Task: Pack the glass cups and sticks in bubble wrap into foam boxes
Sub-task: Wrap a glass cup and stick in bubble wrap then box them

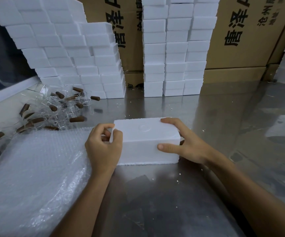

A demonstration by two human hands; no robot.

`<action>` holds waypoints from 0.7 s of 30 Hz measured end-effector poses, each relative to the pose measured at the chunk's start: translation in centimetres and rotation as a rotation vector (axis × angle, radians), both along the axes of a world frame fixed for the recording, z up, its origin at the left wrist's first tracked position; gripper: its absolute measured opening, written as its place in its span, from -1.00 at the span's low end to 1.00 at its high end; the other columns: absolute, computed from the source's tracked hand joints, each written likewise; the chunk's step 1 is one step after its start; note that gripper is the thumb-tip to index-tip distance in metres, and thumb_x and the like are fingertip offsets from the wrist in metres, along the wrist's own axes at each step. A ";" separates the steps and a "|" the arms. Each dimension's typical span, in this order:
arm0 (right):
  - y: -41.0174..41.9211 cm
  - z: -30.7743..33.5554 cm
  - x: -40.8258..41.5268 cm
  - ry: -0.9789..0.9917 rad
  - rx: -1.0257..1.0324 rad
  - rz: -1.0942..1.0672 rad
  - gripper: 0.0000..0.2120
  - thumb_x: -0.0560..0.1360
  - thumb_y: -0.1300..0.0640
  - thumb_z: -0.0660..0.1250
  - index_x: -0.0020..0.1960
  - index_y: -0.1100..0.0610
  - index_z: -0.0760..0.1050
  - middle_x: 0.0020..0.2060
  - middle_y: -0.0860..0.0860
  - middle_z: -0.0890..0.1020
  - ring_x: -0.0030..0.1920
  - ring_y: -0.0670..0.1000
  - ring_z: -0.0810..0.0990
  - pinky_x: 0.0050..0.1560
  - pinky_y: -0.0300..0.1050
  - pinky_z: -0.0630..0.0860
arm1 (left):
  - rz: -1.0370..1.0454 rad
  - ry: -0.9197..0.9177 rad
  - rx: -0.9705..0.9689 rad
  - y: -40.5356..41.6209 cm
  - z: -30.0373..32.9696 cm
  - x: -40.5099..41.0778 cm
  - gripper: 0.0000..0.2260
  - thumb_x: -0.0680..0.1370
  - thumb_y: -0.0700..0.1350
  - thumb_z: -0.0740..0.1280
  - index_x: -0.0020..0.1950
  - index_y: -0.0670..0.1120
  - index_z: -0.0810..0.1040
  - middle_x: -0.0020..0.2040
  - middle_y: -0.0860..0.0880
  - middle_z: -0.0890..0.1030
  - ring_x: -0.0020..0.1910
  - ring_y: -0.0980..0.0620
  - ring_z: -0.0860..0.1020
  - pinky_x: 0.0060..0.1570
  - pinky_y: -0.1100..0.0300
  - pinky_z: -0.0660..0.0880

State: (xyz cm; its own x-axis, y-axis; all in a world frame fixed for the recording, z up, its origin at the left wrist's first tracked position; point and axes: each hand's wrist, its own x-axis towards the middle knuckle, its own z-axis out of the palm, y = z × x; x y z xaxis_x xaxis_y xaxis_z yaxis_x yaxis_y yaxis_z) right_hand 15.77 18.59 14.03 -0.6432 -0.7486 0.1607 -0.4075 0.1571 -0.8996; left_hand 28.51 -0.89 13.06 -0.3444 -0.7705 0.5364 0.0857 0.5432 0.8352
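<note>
Fingers (170, 120) of the right hand (188, 144) are spread over the far top edge of the closed white rectangular foam box (147, 141), while its thumb presses flat on the box's near side face, so this hand clamps the box's right end. The left hand (102, 147) has curled fingers pinching the box's left end, thumb tip and forefinger close together at the top corner. 1 such box lies between the 2 hands, flat on the shiny metal table (206, 117), a faint round mark moulded in its lid.

Left of the box, touching the left wrist, lies a stack of clear bubble wrap sheets (35, 168). Beyond it, well apart from both hands, sits a loose heap of clear glass cups (52, 103) mixed with short brown sticks (76, 119); roughly 15 sticks show, and the cups are too transparent to count. At the back stand 2 groups of stacked white foam boxes (172, 52), the left one leaning, in front of brown cardboard cartons (241, 40) printed with black characters.
</note>
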 end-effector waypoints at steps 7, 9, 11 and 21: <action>1.0 -0.4 -1.2 0.083 0.159 0.109 -0.15 0.28 -0.01 0.64 0.33 -0.42 0.20 0.23 -0.20 0.43 0.19 -0.04 0.52 0.14 -0.20 0.60 | 0.044 -0.042 0.089 -0.3 0.1 0.0 -0.77 0.35 0.03 0.31 -0.10 -0.06 0.58 -0.28 0.13 0.54 -0.32 0.35 0.48 -0.34 0.29 0.39; 0.9 -0.6 -1.2 0.078 0.117 0.079 -0.16 0.23 -0.04 0.66 0.31 -0.40 0.24 0.24 -0.17 0.45 0.19 -0.02 0.54 0.15 -0.11 0.61 | 0.064 -0.041 0.100 -0.3 0.0 -0.1 -0.79 0.36 0.04 0.31 -0.13 -0.06 0.57 -0.29 0.13 0.54 -0.32 0.33 0.48 -0.32 0.28 0.39; 0.6 -0.9 -0.8 0.105 0.073 0.031 -0.17 0.17 -0.12 0.65 0.30 -0.39 0.29 0.21 -0.18 0.47 0.16 -0.02 0.57 0.13 -0.09 0.62 | 0.091 -0.044 0.123 -0.5 -0.1 -0.3 -0.77 0.39 0.09 0.30 -0.13 -0.05 0.57 -0.27 0.11 0.55 -0.29 0.25 0.49 -0.27 0.22 0.42; -3.2 -1.9 1.9 0.377 0.074 -0.425 -0.12 0.15 -0.35 0.53 0.39 -0.28 0.25 0.23 -0.03 0.43 0.14 0.03 0.50 0.12 -0.03 0.53 | -0.138 -0.269 -0.102 2.7 -1.3 -1.3 -0.53 0.54 0.21 0.28 0.43 0.15 0.42 0.30 -0.03 0.35 0.14 0.02 0.49 -0.08 0.51 0.34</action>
